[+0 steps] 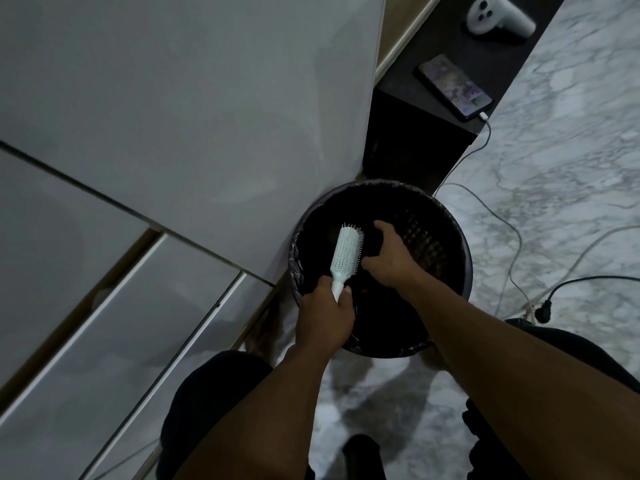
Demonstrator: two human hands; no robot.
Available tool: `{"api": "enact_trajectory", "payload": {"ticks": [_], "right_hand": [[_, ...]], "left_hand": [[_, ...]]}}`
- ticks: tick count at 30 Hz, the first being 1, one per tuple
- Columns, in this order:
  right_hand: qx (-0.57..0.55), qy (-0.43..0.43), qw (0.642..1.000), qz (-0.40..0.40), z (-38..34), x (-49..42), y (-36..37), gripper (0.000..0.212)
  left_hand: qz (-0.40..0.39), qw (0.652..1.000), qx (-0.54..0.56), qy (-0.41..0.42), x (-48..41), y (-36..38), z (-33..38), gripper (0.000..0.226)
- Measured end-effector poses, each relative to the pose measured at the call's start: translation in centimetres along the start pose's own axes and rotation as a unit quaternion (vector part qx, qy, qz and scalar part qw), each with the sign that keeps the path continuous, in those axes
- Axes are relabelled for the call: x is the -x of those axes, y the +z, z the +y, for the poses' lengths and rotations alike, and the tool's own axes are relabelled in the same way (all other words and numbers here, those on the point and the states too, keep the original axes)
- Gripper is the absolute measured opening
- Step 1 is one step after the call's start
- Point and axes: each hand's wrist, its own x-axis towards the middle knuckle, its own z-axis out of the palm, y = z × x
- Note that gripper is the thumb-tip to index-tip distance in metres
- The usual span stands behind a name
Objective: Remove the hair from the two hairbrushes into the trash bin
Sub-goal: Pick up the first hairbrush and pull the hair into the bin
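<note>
Left hand point(325, 311) fisted; right hand point(389, 252) spread (palm down).

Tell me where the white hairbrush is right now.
In the head view, the white hairbrush is held by the left hand over the trash bin, beside the right hand.

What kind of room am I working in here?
Probably a bedroom or dressing area at home: glossy white cabinet doors, marble-patterned floor, a phone charging on a dark low shelf, and a lined trash bin beside them.
</note>
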Motion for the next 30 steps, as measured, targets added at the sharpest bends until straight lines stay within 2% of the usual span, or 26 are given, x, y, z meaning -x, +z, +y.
{"api": "enact_trajectory", "payload": {"ticks": [1,2,7,11,13,16,17,20,25,30], "right_hand": [[-0.010,-0.002,1.000,-0.020,-0.6,0.4,-0.4,0.081],[-0.015,-0.005,1.000,-0.027,-1.1,0.6,-0.8,0.078],[-0.002,-0.051,0.999,-0.017,-5.1,3.2,-4.6,0.032],[-0.012,-0.092,0.996,0.011,-10.5,7.2,-8.4,0.011],[0.000,-0.123,0.992,0.022,-13.2,9.4,-10.2,0.020],[-0.007,-0.151,0.988,0.028,-16.9,12.7,-12.8,0.051],[-0.008,-0.166,0.986,0.030,-18.0,13.8,-13.6,0.055],[0.009,-0.214,0.975,0.053,-21.8,18.6,-15.7,0.036],[0.047,-0.278,0.957,0.066,-27.0,25.2,-18.3,0.045],[0.065,-0.343,0.931,0.110,-31.7,31.6,-18.7,0.040]], "left_hand": [[-0.005,1.000,0.010,0.003,0.2,-0.4,0.4,0.021],[-0.010,1.000,0.016,0.008,0.4,-0.9,0.8,0.021],[-0.002,0.999,0.021,0.029,2.1,-4.5,4.5,0.022],[0.028,0.997,0.016,0.074,4.7,-8.5,9.5,0.022],[0.033,0.995,0.019,0.096,6.4,-10.9,11.9,0.021],[0.052,0.989,-0.019,0.141,9.0,-14.5,15.4,0.027],[0.060,0.986,-0.037,0.152,9.9,-15.7,16.6,0.028],[0.090,0.977,-0.072,0.182,13.0,-19.1,19.7,0.033],[0.153,0.953,-0.119,0.231,19.0,-24.6,23.6,0.043],[0.210,0.929,-0.171,0.254,24.0,-29.8,25.5,0.032]]}}
